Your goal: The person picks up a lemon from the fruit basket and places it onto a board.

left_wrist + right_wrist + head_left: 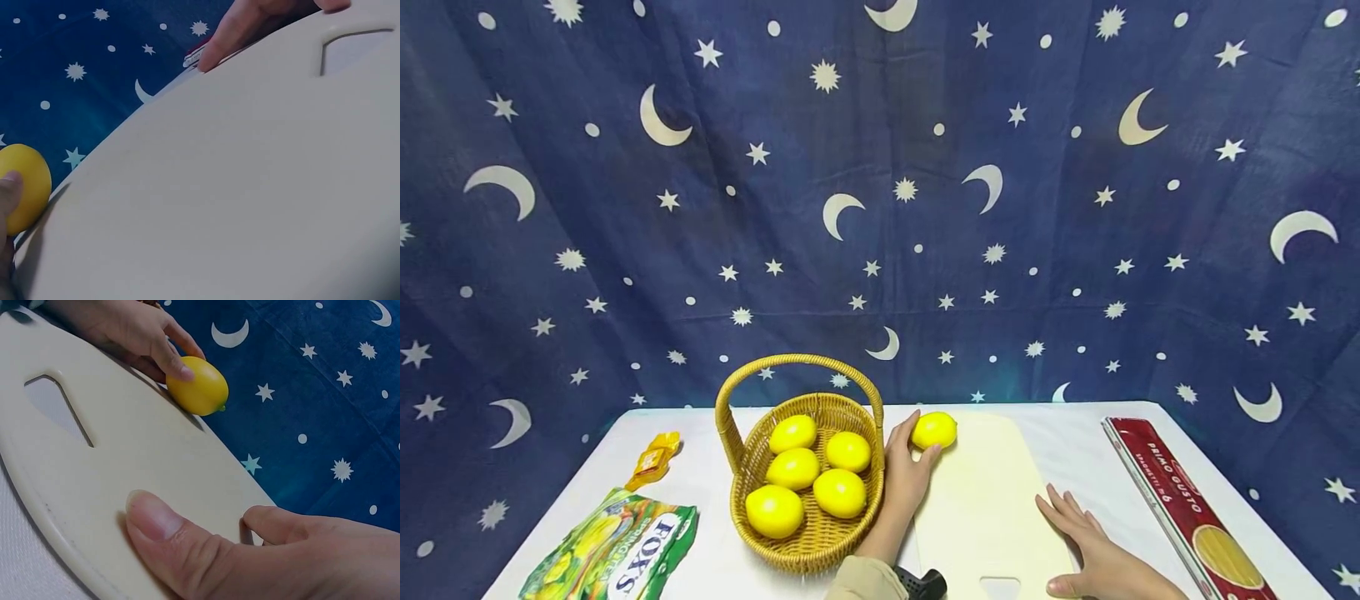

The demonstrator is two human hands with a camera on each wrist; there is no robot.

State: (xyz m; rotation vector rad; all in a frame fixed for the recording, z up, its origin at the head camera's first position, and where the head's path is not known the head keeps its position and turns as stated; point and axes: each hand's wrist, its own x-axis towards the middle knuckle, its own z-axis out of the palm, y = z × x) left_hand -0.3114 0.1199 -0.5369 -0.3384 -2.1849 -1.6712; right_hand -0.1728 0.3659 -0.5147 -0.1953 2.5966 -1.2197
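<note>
A yellow lemon (pixel 935 430) is at the far left corner of a cream cutting board (pixel 977 492). My left hand (pixel 907 467) pinches it from the left, thumb on the near side and fingers behind, as the right wrist view shows on the lemon (pixel 199 387). At the board's right edge is my right hand (pixel 1093 550), fingers extended and spread, holding nothing. Its thumb (pixel 159 519) lies over the board's surface. To the left of my left hand stands a wicker basket (pixel 805 554) with several more lemons (pixel 840 493) in it.
A green FOX'S bag (pixel 625 546) and a small orange wrapped packet (pixel 655 460) lie at the table's left. On the right is a long red spaghetti box (pixel 1187 508). The basket's tall handle (pixel 801 360) arches up beside my left hand. Behind the white table (pixel 1067 425) hangs a blue star-patterned cloth (pixel 925 208).
</note>
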